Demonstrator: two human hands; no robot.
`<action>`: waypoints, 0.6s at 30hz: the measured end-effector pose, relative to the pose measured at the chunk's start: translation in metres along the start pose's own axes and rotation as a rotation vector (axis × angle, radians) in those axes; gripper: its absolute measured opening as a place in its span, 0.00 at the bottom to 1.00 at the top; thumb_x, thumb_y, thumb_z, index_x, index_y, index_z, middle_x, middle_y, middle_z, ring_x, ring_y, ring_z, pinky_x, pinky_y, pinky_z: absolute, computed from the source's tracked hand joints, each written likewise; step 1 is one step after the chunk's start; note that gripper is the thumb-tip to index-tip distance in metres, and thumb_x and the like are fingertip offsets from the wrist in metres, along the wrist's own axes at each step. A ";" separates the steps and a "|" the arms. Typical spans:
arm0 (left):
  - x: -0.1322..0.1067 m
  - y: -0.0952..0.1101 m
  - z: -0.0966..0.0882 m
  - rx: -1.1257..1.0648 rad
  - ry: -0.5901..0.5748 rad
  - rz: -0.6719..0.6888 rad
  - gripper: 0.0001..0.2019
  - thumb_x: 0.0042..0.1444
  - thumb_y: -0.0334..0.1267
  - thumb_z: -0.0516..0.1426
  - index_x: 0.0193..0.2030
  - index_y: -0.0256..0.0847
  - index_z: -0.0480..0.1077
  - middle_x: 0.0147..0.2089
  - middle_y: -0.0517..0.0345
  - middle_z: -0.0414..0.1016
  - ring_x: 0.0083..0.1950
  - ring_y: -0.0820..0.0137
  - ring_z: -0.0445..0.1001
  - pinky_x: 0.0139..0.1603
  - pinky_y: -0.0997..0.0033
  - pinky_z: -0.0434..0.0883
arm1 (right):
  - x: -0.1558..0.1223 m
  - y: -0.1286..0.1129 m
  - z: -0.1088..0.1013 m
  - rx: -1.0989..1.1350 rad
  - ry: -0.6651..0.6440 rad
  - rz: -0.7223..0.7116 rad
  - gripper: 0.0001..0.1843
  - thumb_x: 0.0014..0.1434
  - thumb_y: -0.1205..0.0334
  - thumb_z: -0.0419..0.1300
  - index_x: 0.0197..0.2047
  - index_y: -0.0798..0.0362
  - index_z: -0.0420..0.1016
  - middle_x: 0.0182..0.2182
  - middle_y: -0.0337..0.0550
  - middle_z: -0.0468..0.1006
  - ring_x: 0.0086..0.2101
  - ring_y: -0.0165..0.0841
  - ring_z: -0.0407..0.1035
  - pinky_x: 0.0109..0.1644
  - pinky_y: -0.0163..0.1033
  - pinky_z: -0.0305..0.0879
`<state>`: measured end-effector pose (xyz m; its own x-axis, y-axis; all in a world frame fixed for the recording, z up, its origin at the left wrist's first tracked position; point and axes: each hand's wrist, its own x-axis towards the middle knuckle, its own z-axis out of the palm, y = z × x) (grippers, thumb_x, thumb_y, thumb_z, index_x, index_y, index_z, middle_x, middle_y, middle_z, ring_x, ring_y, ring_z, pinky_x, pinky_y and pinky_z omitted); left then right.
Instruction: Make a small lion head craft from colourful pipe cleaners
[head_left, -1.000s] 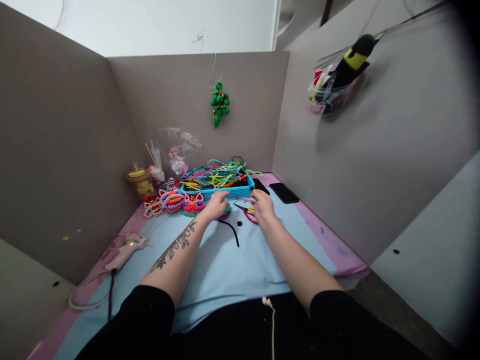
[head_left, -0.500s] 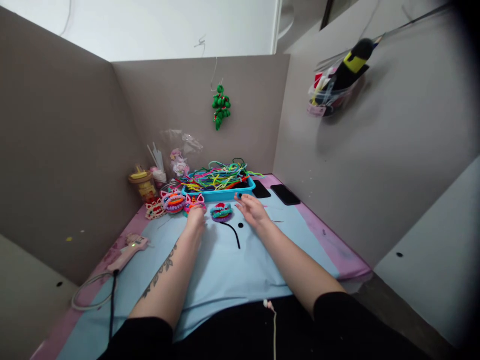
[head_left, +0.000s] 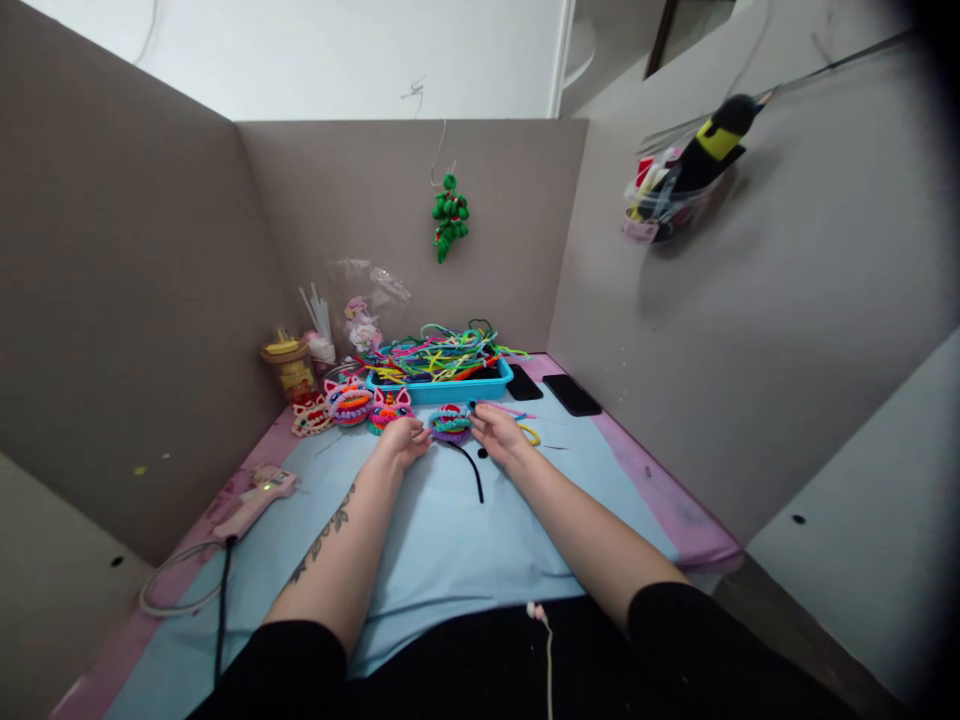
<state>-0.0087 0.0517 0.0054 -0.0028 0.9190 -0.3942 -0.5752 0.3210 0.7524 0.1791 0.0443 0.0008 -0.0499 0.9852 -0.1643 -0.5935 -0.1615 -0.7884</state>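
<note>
A teal, red and purple pipe-cleaner piece (head_left: 448,426) sits on the light blue cloth between my two hands. My left hand (head_left: 405,443) is beside its left side, fingers loosely apart with nothing visible in them. At its right side, my right hand (head_left: 497,432) pinches a small round blue-and-black piece (head_left: 472,405) between thumb and finger. In front of the teal piece lie a bent black pipe cleaner (head_left: 473,472) and a small black disc (head_left: 482,454). A yellow loop (head_left: 532,436) lies just right of my right hand.
Behind stands a blue tray (head_left: 439,391) heaped with coloured pipe cleaners. Pink-eared pipe-cleaner figures (head_left: 349,402) are at the left back, a pink glue gun (head_left: 259,502) with its cord farther left. Two dark phone-like slabs (head_left: 571,395) lie right of the tray. Grey panels (head_left: 390,200) enclose the table.
My left hand has moved right from the pink figure to beside the teal piece. My right hand, still holding the small blue-and-black piece, has come closer to the teal piece.
</note>
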 end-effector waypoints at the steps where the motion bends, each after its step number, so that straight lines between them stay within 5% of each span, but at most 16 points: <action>1: 0.000 -0.001 0.001 0.008 0.013 -0.010 0.13 0.43 0.18 0.53 0.31 0.39 0.61 0.26 0.58 0.64 0.26 0.70 0.70 0.25 0.74 0.65 | 0.000 -0.001 0.000 0.017 0.017 0.010 0.11 0.39 0.64 0.65 0.29 0.50 0.69 0.27 0.34 0.76 0.38 0.33 0.70 0.43 0.39 0.59; 6: -0.006 -0.010 0.010 0.132 0.001 0.029 0.18 0.40 0.15 0.55 0.37 0.37 0.65 0.25 0.59 0.68 0.26 0.73 0.71 0.28 0.76 0.67 | 0.000 -0.001 -0.001 0.022 0.028 -0.002 0.11 0.39 0.64 0.64 0.29 0.50 0.68 0.27 0.36 0.77 0.37 0.34 0.71 0.41 0.39 0.60; 12: -0.015 -0.018 0.016 0.195 -0.122 0.068 0.20 0.42 0.18 0.58 0.44 0.36 0.67 0.30 0.52 0.75 0.33 0.65 0.76 0.40 0.66 0.72 | -0.005 -0.001 0.001 -0.185 0.005 -0.144 0.11 0.41 0.57 0.63 0.28 0.52 0.69 0.31 0.42 0.76 0.40 0.38 0.69 0.43 0.42 0.61; 18: -0.022 -0.021 0.022 0.127 -0.165 0.081 0.17 0.42 0.17 0.57 0.39 0.34 0.69 0.29 0.52 0.75 0.33 0.66 0.76 0.40 0.64 0.74 | -0.013 -0.004 0.000 -0.702 -0.038 -0.567 0.07 0.44 0.58 0.61 0.22 0.52 0.71 0.46 0.46 0.71 0.51 0.40 0.62 0.56 0.43 0.53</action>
<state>0.0218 0.0294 0.0097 0.0953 0.9646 -0.2459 -0.4711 0.2613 0.8425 0.1821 0.0317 0.0061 0.0668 0.9271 0.3689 0.0895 0.3626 -0.9276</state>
